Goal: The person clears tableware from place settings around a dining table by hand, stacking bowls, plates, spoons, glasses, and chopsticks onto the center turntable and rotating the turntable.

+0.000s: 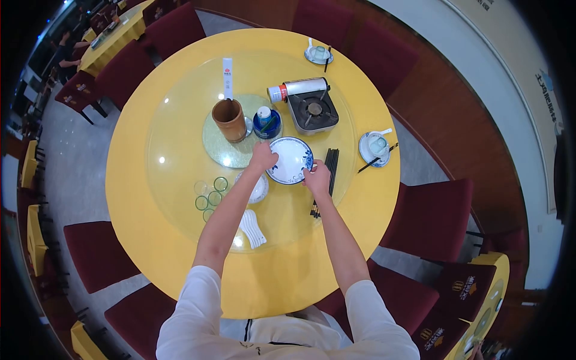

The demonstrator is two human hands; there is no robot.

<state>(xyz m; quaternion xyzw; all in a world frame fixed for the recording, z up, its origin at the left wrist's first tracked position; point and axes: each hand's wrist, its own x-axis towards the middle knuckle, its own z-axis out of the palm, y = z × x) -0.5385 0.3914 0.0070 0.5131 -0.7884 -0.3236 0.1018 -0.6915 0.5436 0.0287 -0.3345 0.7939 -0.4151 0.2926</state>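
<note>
Along the near part of the round yellow surface (150, 240), white spoons (252, 229) are lying bunched; green-rimmed glasses (215, 198) are standing grouped. A white bowl (259, 190) is being partly covered by the left forearm, so single or stacked: unclear. Black chopsticks (332, 171) are lying bundled beside the right hand (318, 179). Between it and the left hand (263, 157), a blue-and-white plate (289, 161) is being held over the surface. Fingers of both hands are being kept clamped on its rim; those underneath are being hidden, as is any contact below. Beyond, a bamboo cup (229, 122), a blue bowl (267, 125) with a bottle inside and a stove (313, 110) are standing; the cup's contents are being lost in shadow. Two settings, one at right (375, 149) and one farther off (318, 55), are looking done. Judged thus, work is being left partway: plate not set down, near pieces not shared out. Far upper left, a person (66, 57) is being blurred and darkened.
</note>
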